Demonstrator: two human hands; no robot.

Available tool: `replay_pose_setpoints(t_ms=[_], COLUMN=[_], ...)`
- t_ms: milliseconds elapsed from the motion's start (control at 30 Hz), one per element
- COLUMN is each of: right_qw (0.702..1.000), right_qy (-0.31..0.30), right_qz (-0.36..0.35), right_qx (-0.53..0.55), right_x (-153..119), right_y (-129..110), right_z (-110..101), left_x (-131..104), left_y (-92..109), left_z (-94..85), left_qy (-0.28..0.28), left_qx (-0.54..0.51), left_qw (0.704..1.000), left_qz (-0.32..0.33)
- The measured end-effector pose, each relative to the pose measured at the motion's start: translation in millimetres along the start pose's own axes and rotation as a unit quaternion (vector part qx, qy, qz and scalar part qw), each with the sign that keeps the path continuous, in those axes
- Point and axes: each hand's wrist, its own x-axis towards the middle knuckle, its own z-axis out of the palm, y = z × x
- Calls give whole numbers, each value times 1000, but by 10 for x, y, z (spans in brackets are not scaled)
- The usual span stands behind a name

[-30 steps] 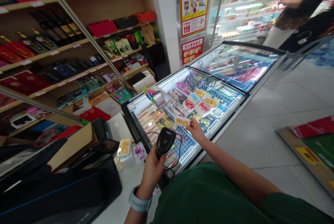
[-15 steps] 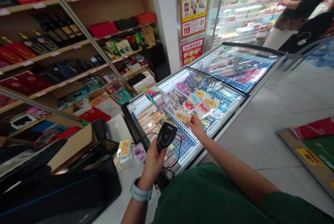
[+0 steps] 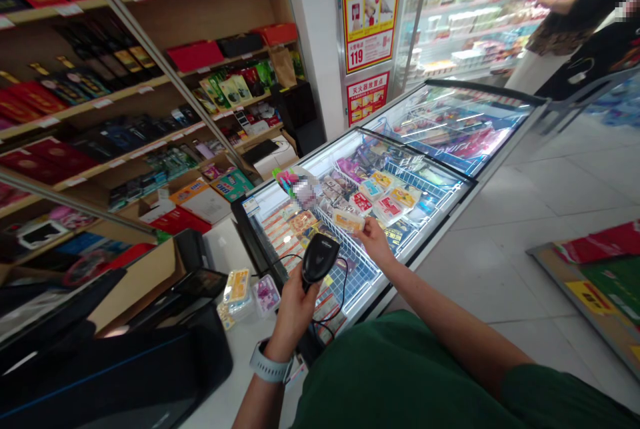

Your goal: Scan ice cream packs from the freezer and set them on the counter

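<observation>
My left hand [image 3: 297,309] is wrapped round the handle of a black barcode scanner [image 3: 320,257], its head pointing up and away from me. A dark cable loops from the scanner beside the freezer edge. In my right hand [image 3: 374,242], pinched at one end, is a small clear pack with a yellow label [image 3: 347,221], held above the glass top of the chest freezer [image 3: 453,209]. Several similar packs [image 3: 390,207] with red, yellow and blue labels lie beyond that hand. On the counter left of the scanner are a yellow-labelled pack [image 3: 237,285] and a purple one [image 3: 266,294].
A white counter [image 3: 215,389] carries an open cardboard box [image 3: 140,289] and black equipment [image 3: 165,369]. Shelves [image 3: 150,89] of boxes and bottles stand at the left. A person [image 3: 555,29] is at the far right. A low display [image 3: 590,289] sits on the floor.
The yellow-labelled pack and my right hand have shifted very slightly to the left. My left hand keeps the scanner in almost the same place.
</observation>
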Motion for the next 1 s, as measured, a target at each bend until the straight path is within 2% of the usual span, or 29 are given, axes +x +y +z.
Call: replay_pose_setpoints(t_ms=[233, 767, 900, 1000], right_qw=[1000, 1000, 999, 988], right_qy=[-1, 0, 8, 16], right_qz=[2, 7, 6, -14], right_qx=[-8, -1, -46, -156], right_x=[-14, -28, -28, 2], right_y=[-49, -55, -30, -35], right_z=[10, 7, -7, -56], left_x=[-4, -6, -17, -39], left_y=[24, 1, -4, -15], left_z=[0, 21, 22, 19], left_qy=[6, -11, -8, -4], left_qx=[-5, 11, -2, -11], left_qw=[1000, 1000, 1000, 1000], left_qz=[-9, 22, 3, -5])
